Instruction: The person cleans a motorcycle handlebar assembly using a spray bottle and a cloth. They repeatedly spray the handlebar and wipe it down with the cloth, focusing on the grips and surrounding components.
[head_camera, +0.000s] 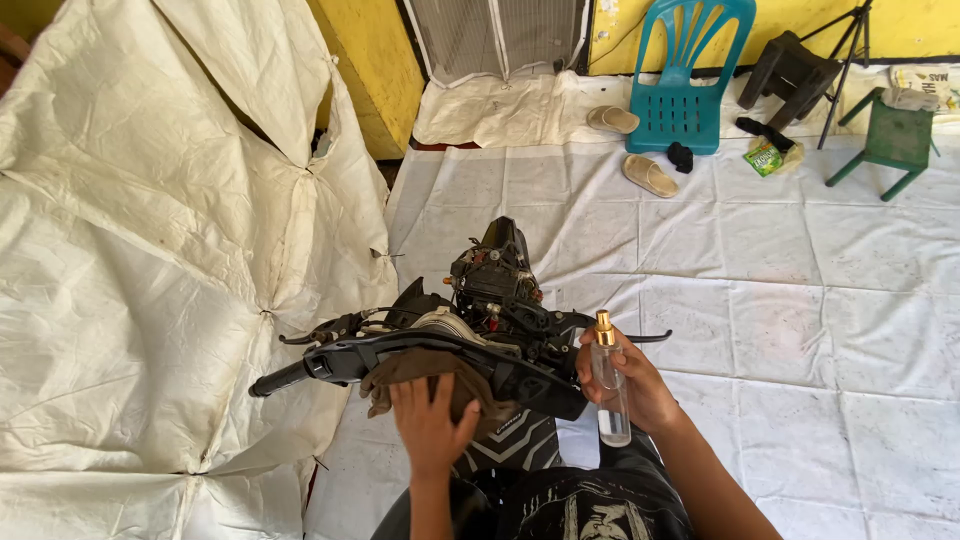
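Left hand (432, 425) pressed flat, fingers spread, on brown rag (420, 372) over handlebar (400, 352).
Right hand (630, 385), three o'clock, gripped clear spray bottle (608, 385) upright, nozzle apparently kept ready.

1. The handlebar assembly (430, 345) is black with a silver-grey patch near its middle.
2. On it lies a brown cloth (425, 375).
3. Just right of the handlebar, the spray bottle (610, 390) is clear with a gold top.
4. Beneath it, the floor sheet (800, 300) is off-white with grey smudges.
5. Far beyond it, the plastic chair (685, 85) is teal; the wall (370, 60) is yellow.
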